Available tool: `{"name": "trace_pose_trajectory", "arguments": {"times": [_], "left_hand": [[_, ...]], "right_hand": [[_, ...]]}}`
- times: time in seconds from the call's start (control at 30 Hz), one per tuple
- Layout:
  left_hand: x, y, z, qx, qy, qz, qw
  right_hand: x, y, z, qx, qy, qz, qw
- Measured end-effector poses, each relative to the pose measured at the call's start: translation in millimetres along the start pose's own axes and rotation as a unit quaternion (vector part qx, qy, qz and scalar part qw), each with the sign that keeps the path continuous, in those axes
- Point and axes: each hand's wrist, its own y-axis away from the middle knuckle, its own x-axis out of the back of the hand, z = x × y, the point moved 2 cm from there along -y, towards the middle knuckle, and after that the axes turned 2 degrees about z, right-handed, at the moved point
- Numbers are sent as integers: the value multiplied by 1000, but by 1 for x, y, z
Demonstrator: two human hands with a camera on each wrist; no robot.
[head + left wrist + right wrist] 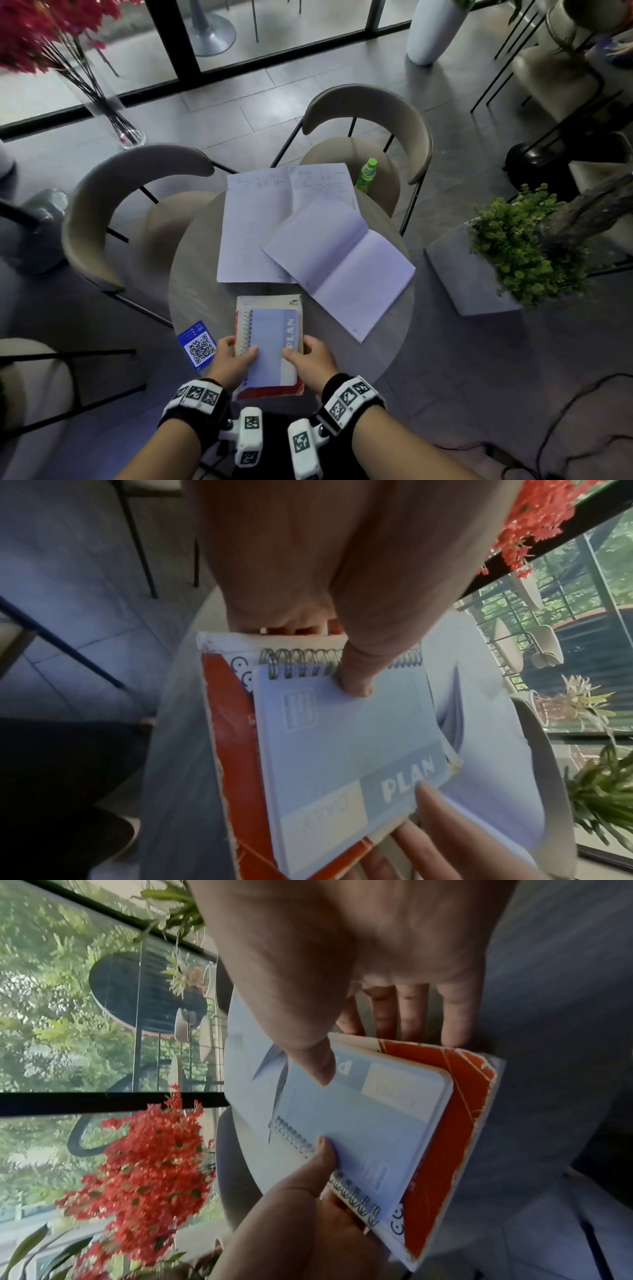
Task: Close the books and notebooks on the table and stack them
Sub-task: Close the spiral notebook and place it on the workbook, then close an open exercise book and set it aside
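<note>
2 closed volumes sit stacked at the near edge of the round table [191, 274]: 1 light-blue spiral planner [272, 346] on top of 1 worn red-and-white book [270, 303]. Both hands clamp the pair, left hand [227, 359] with thumb on the planner's coil side and fingers under the book, right hand [313, 359] with thumb on the cover and fingers curled beneath. Farther out, 2 notebooks lie open: 1 large handwritten notebook [253, 226] and 1 blank notebook [339, 263] overlapping its right page. 1 blue QR card [198, 344] sits left; 1 green bottle [365, 173] stands at the far side

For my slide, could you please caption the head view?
Both hands grip a blue spiral planner stacked on a red book; two white notebooks lie open.
</note>
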Motion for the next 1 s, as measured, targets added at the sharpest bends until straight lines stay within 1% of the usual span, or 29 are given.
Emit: {"name": "trace_pose_trajectory", "arguments": {"times": [0.07, 0.13, 0.2, 0.3, 0.4, 0.47, 0.53, 0.63, 0.7, 0.77, 0.8, 0.9, 0.97, 1.0], "left_hand": [[24, -7, -4, 1, -11, 1, 1000], [45, -19, -10, -6, -42, 10, 999], [54, -27, -12, -26, -94, 27, 995], [55, -26, -2, -56, -177, 58, 981], [55, -24, 8, -90, -261, 69, 959], [56, -28, 14, -99, -313, 51, 943], [58, -30, 24, -95, -369, 25, 924], [63, -31, 41, -101, -457, -7, 884], [68, -35, 51, -114, -493, -21, 862], [72, -38, 64, -138, -506, -28, 851], [72, -39, 72, -150, -505, -23, 850], [65, -41, 102, -232, -453, 2, 861], [52, -42, 123, -292, -408, 0, 865], [44, -42, 134, -307, -396, -5, 865]], "right_hand": [[-22, 2, -7, -6, 7, -21, 1000], [-41, 2, -12, -27, -1, -48, 998], [-52, 2, -16, -59, -20, -66, 996], [-53, -2, -19, -94, -26, -73, 993], [-44, -9, -22, -103, -3, -72, 992], [-35, -11, -31, -111, 6, -56, 992], [-26, -14, -39, -117, 16, -31, 992], [-17, -20, -46, -121, 32, 5, 992], [-13, -24, -47, -123, 29, 22, 992], [-7, -25, -48, -129, 31, 35, 991], [-3, -25, -48, -134, 30, 39, 990], [14, -22, -50, -137, 18, 53, 989], [30, -17, -59, -135, 17, 75, 988], [39, -16, -62, -137, 14, 90, 986]]}}
